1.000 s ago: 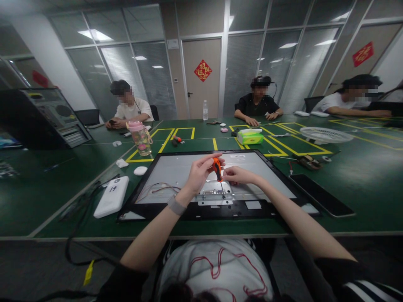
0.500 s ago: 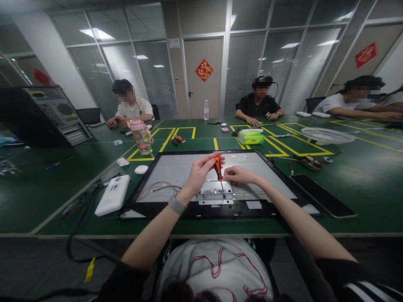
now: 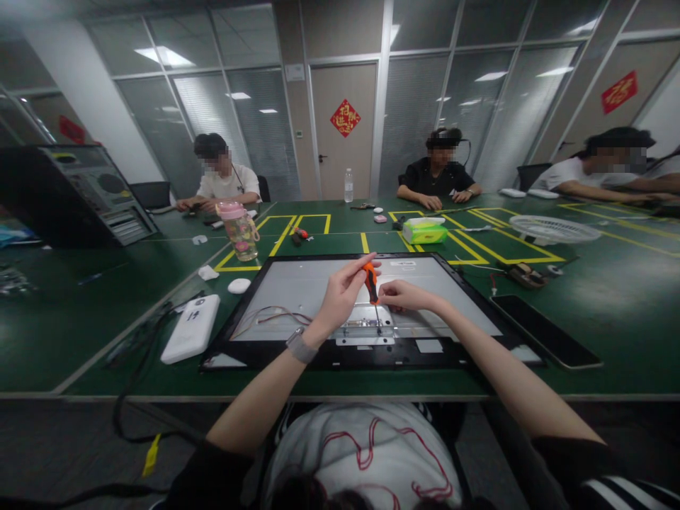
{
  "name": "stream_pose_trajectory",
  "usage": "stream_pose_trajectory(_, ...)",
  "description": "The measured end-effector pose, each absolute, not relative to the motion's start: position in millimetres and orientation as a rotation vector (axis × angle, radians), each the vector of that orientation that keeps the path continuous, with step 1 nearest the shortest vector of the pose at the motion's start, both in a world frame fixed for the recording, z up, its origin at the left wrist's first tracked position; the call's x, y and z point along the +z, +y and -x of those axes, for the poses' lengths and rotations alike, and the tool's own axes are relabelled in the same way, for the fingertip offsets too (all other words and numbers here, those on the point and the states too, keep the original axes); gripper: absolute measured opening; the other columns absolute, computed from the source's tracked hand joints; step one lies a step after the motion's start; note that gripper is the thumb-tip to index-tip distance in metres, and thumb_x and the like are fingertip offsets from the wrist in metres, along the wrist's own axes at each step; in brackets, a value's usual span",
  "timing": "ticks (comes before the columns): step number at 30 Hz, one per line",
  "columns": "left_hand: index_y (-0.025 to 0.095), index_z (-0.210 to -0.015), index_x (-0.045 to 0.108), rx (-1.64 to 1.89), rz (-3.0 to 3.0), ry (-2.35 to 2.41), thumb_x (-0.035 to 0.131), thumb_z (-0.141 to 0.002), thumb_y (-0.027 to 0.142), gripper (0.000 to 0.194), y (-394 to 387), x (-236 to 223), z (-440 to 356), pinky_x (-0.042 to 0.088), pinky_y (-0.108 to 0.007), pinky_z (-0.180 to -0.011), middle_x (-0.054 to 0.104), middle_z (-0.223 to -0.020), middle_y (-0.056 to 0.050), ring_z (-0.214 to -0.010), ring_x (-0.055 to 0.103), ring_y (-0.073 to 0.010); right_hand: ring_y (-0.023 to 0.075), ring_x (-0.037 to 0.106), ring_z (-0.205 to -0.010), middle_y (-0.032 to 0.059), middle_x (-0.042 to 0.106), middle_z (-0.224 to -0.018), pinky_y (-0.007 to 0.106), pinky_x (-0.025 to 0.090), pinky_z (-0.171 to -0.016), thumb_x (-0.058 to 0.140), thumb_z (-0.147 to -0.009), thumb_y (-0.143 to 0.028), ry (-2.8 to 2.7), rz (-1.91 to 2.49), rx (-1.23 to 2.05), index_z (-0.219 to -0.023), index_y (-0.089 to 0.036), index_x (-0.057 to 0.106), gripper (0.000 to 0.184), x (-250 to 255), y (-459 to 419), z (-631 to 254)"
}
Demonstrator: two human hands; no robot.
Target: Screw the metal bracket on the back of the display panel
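An orange and black screwdriver (image 3: 370, 283) stands nearly upright, slightly tilted, its tip at a screw on a metal bracket (image 3: 366, 341). My left hand (image 3: 343, 292) grips the top of its handle between thumb and outstretched fingers. Curled closed, my right hand (image 3: 406, 295) has its fingertips against the lower end of the handle; its thumb is partly hidden. The bracket sits near the front edge of a flat display panel (image 3: 297, 273) with a grey metal back and black frame. Thin cables (image 3: 265, 315) lie on the panel's left side.
A white power bank (image 3: 191, 329) and white oval case (image 3: 239, 285) lie left of the panel; a phone (image 3: 545, 329) lies right. Beyond are a pink-lidded bottle (image 3: 237, 230), a green tissue pack (image 3: 425, 230) and a white fan grille (image 3: 552, 230). Several people sit around the table.
The screwdriver handle and my left hand have shifted very slightly to the right, with the tip still at the bracket. My right hand has hardly moved.
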State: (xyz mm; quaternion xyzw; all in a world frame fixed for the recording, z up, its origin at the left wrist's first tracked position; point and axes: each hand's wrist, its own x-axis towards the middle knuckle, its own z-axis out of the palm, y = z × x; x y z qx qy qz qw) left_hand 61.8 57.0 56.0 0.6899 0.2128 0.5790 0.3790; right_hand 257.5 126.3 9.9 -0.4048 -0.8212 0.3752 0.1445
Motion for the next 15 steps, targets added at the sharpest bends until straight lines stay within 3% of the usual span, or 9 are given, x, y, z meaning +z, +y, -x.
stream_pose_trajectory(8,0.023,-0.100,0.070,1.552,-1.791,0.623,0.068,-0.076,0.027,0.024,59.4,54.3,-63.0,0.049,-0.022,-0.068,0.055,-0.090,-0.004,-0.080,0.055,-0.0112,0.0088,0.046,-0.046,-0.0036,0.048,-0.053,0.020,0.035,-0.043,0.050,-0.081,-0.047,-2.383,1.144,1.077,-0.074,-0.016,0.053,0.033,12.4,124.4,-257.8)
stream_pose_trajectory(15,0.022,-0.111,0.064,1.484,-1.809,0.611,0.055,-0.086,0.026,0.027,58.3,54.0,-62.5,0.049,-0.027,-0.079,0.061,-0.094,-0.005,-0.087,0.058,-0.0135,0.0085,0.047,-0.046,-0.0034,0.050,-0.055,0.020,0.037,-0.043,0.052,-0.079,-0.048,-2.367,1.170,1.086,-0.075,-0.015,0.054,0.033,13.2,123.8,-257.2)
